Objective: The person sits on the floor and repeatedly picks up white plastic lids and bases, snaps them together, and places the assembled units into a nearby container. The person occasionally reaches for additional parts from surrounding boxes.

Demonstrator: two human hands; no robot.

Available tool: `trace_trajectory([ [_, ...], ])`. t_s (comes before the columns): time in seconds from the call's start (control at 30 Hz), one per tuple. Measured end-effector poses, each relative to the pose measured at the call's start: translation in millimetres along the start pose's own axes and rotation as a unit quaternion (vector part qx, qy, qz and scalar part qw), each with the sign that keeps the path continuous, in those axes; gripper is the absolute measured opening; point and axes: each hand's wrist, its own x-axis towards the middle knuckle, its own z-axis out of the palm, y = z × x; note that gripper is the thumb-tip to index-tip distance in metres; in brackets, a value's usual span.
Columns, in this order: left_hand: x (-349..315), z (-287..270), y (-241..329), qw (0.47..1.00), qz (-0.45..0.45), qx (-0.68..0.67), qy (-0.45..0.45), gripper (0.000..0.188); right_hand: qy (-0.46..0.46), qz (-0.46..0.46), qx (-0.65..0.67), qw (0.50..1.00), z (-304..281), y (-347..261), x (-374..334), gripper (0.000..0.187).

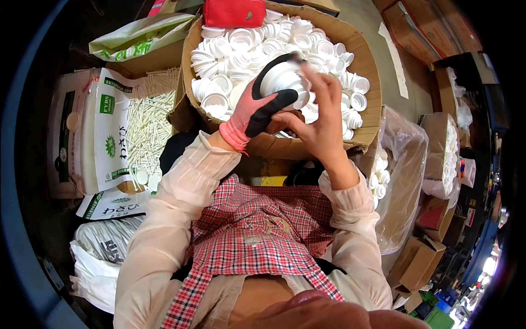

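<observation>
In front of me, over a large cardboard box of white round plastic caps, I hold a similar white plastic piece with a stepped, ringed shape. My left hand, in a pink and black glove, is wrapped round its left and lower side. My bare right hand reaches round its right side. The index finger is at the upper rim and the thumb lies below, close to the gloved thumb. Part of the upper rim is blurred, and the fingers hide some of the piece.
A red pouch rests on the box's far side. To the left, a printed white sack adjoins a box of thin white sticks. Clear plastic bags of white parts stand to the right, near cardboard boxes.
</observation>
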Motion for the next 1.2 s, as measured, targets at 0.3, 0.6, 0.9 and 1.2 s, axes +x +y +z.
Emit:
trace_trajectory([
  [0.3, -3, 21, -22, 0.997, 0.007, 0.075, 0.003, 0.062, 0.121, 0.363, 0.353, 0.854, 23, 36, 10, 0.075],
  [0.6, 10, -20, -37, 0.958, -0.053, -0.274, 0.064, 0.055, -0.011, 0.288, 0.515, 0.807, 18, 35, 13, 0.044],
  [0.9, 20, 12, -26, 0.824, 0.093, 0.548, -0.107, 0.046, 0.017, 0.297, 0.398, 0.868, -48, 58, -28, 0.044],
  [1.2, 32, -49, 1, 0.884, -0.107, 0.452, 0.050, 0.037, 0.345, 0.590, -0.017, 0.729, -249, 288, -319, 0.053],
])
